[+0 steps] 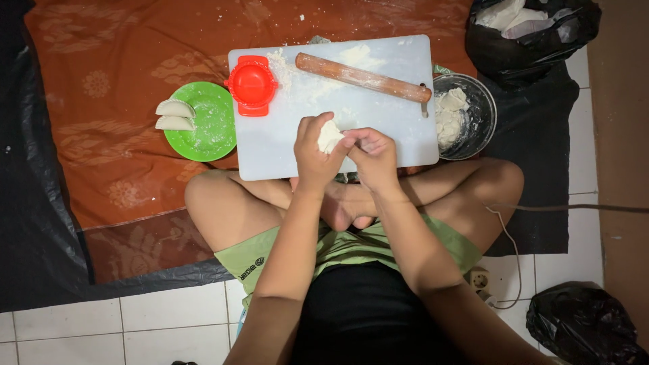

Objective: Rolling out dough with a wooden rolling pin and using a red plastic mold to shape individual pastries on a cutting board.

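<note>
Crossed legs [324, 203], seated on floor; dough lump [330, 135] pinched between left hand [316, 154] and right hand [373, 157], both closed on it, held over cutting board [270, 149]. Rolling pin [362, 77], red press [251, 84], green plate [209, 128] laid within reach.

1. Both bare forearms reach forward from the bottom of the view, converging so that the hands meet in front of the body.
2. The left hand [316, 152] is curled with its back up, fingers bent around a small lump of white dough [330, 136] held at the fingertips.
3. The right hand [373, 157] is loosely fisted, its thumb and forefinger pressing against the same lump, touching the left hand.
4. The wrists are straight, elbows bent and apart.
5. The bare legs are crossed beneath the forearms, knees spread wide, one foot tucked under the wrists.
</note>
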